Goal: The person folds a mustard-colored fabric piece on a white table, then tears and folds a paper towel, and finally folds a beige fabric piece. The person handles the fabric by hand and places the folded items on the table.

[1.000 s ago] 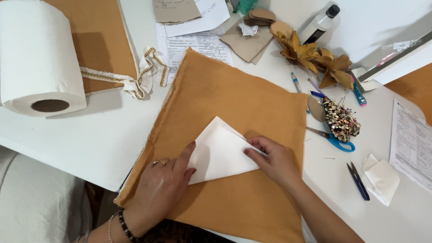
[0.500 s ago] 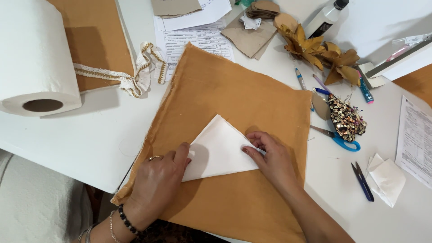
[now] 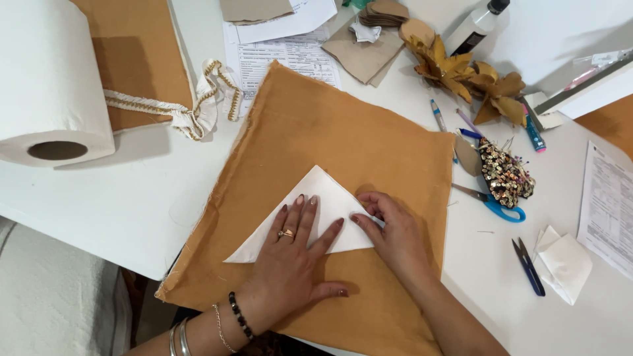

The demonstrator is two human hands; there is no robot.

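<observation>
A white triangular paper piece (image 3: 315,198) lies on a large mustard-brown fabric sheet (image 3: 330,132) spread over the white table (image 3: 132,198). My left hand (image 3: 293,257) lies flat on the triangle with fingers spread, pressing it down. My right hand (image 3: 389,231) sits at the triangle's right corner, its fingertips pinched on a small pale object I cannot identify against the paper's edge.
A big white paper roll (image 3: 49,86) stands at the left, braided trim (image 3: 198,105) beside it. Right of the fabric lie blue-handled scissors (image 3: 494,204), a pin-covered cushion (image 3: 504,173), thread snips (image 3: 527,264), pens, fabric leaves (image 3: 461,72), a glue bottle (image 3: 478,23) and printed sheets (image 3: 606,204).
My left hand has slid from the triangle's left edge onto its middle and flattened out. My right hand stays at the right corner. The view has shifted slightly.
</observation>
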